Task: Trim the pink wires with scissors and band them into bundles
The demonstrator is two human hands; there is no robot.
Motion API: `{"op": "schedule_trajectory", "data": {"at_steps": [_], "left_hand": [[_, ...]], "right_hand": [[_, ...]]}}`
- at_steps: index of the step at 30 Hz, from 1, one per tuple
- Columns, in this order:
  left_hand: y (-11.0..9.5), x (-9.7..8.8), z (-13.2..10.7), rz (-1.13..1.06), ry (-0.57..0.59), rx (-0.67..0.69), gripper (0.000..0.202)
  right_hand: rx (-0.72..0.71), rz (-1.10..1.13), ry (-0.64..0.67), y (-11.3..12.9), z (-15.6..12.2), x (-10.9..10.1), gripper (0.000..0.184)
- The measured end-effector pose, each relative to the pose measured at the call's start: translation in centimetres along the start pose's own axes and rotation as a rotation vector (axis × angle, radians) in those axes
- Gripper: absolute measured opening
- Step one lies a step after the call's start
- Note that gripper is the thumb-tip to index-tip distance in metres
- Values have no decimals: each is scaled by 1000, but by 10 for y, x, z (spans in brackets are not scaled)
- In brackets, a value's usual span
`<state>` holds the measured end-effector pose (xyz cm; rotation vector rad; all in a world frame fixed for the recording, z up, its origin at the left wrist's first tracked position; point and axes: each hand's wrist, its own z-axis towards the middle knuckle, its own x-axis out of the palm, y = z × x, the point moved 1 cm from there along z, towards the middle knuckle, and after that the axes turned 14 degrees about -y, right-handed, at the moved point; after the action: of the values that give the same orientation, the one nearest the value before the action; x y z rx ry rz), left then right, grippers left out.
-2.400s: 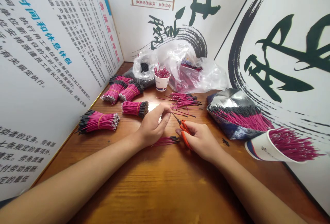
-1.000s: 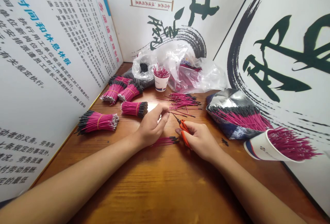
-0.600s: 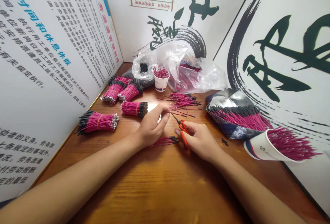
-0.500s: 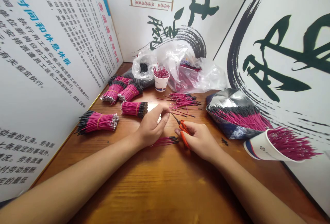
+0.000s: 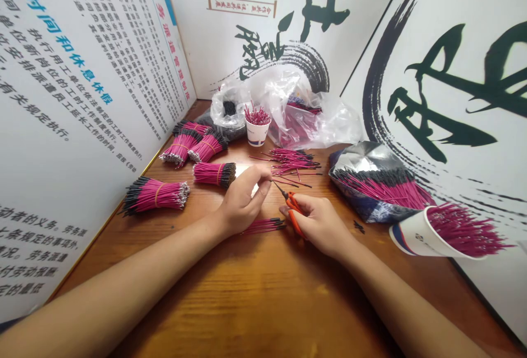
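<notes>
Orange-handled steel scissors [image 5: 293,208] are clenched in my right hand [image 5: 320,222], blades angled up-left toward my curled left hand [image 5: 242,201], whose grip I cannot make out, while a loose bundle of black-tipped magenta wires [image 5: 263,225] lies crosswise on the brown wooden bench [image 5: 255,297] just below, nearer the left.

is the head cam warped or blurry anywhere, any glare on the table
Head view: wide-angle bending makes the wall panels lean outward; a pale glare patch sits on the table beside the left hand; the orange scissors in the right hand look sharp, no clear blur.
</notes>
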<state>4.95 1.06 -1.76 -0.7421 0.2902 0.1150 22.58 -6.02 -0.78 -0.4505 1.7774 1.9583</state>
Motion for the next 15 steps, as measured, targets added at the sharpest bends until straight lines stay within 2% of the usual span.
{"op": "schedule_trajectory", "data": {"at_steps": [6, 15], "left_hand": [[1, 1, 1, 20, -4, -6, 9], [-1, 0, 1, 33, -25, 12, 6]], "right_hand": [[18, 5, -29, 0, 0, -1, 30], [-18, -56, -61, 0, 1, -2, 34]]}}
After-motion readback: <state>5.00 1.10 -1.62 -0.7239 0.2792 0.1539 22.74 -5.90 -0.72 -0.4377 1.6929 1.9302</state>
